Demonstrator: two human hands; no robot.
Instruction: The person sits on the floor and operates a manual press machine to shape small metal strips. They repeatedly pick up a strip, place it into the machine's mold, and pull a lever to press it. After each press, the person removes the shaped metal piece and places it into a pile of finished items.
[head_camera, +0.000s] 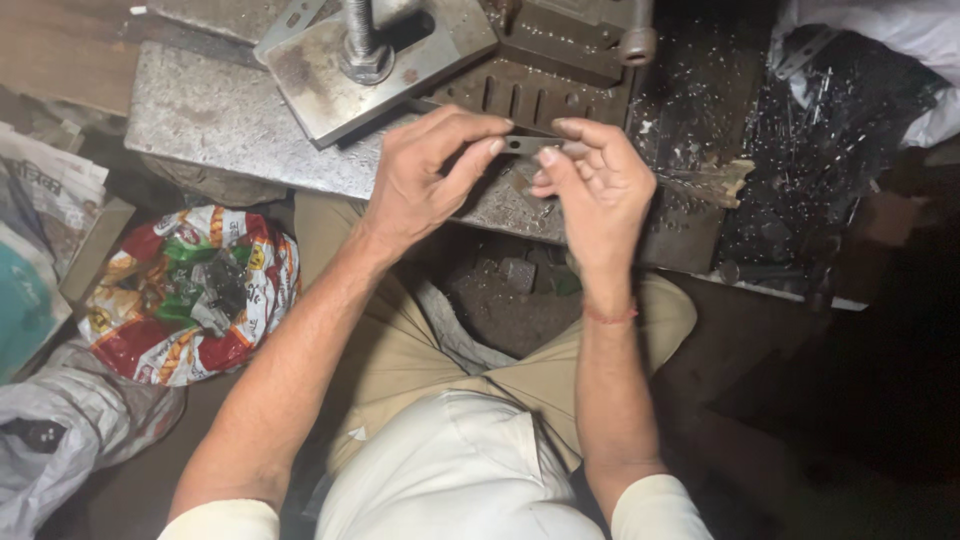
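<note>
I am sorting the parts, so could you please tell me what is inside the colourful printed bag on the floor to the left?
The open colourful bag shows a few dark grey metal pieces at its mouth. Whatever lies deeper is covered by the bag's folds.

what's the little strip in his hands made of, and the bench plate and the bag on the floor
Strip, pinched between the left hand and right hand: likely bare metal, grey and dull. Bench plate: probably steel, speckled grey with worn patches. Bag: seemingly glossy printed plastic, crinkled.
</note>
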